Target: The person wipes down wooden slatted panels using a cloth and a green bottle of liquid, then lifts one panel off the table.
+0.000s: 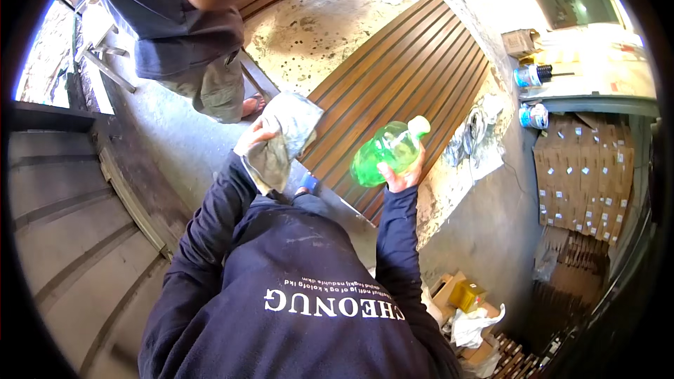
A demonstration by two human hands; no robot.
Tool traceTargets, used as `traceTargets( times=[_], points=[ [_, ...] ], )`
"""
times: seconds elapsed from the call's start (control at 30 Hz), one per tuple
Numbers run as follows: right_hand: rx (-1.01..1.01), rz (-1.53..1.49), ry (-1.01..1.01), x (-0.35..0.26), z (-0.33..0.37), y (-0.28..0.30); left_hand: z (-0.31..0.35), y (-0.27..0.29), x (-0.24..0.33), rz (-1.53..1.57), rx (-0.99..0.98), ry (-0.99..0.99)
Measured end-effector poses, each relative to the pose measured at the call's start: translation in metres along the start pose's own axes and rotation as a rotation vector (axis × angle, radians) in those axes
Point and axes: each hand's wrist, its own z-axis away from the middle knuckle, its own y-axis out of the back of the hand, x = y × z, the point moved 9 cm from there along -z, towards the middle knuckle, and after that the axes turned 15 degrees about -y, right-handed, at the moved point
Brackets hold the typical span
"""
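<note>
from the middle of the view, the left hand (251,137) grips a gray rag (282,142) at ten o'clock. apart from it, the right hand (405,177) holds a tilted green bottle (379,154) at two, over brown slats (404,77). that bottle looks slippery, so hold tight.

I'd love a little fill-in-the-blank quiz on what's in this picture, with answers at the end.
1. Of the bottle and the cloth, the left hand holds the ____.
2. The bottle, in the right hand, is coloured ____.
3. The slatted panel is coloured ____.
4. The other person stands toward the picture's upper ____ corner.
Missing words: cloth; green; brown; left.
</note>
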Motion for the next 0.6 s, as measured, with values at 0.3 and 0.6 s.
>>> traceTargets(
  times=[0.3, 0.6],
  points=[
    [-0.259, 0.585, -0.295, -0.036, 0.011, -0.061, -0.020, 0.032, 0.012, -0.578, -0.120, 0.048],
    [-0.384, 1.090, -0.458, -0.018, 0.012, -0.093, -0.012, 0.034, -0.009, -0.480, -0.055, 0.127]
  ],
)
